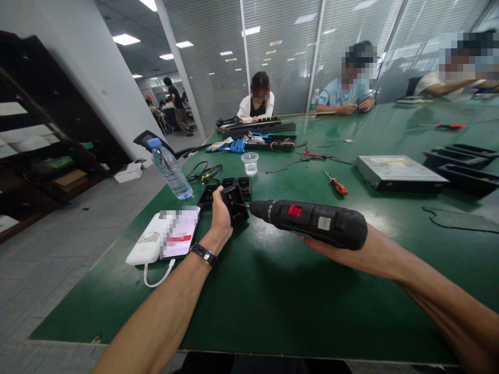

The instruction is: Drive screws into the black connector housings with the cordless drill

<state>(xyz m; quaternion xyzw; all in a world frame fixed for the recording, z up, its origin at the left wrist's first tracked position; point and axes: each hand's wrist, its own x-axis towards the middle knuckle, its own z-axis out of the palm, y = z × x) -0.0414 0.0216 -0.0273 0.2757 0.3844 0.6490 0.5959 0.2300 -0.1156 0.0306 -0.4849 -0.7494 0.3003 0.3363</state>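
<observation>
My left hand point(220, 217) grips a small black plastic part point(235, 203), holding it upright on the green table point(249, 291). My right hand point(331, 248) holds a black electric screwdriver point(312, 220) with a red switch, lying level. Its bit points left and its tip sits at the black part. A watch is on my left wrist. More black parts point(228, 188) lie just behind the held one.
A water bottle point(170, 169), a phone on a white power bank point(166, 238), a clear plastic cup point(250, 163), an orange-handled screwdriver point(336, 184), a flat metal drive point(397, 172) and black trays point(463, 163) lie on the table. Three people sit at the far side.
</observation>
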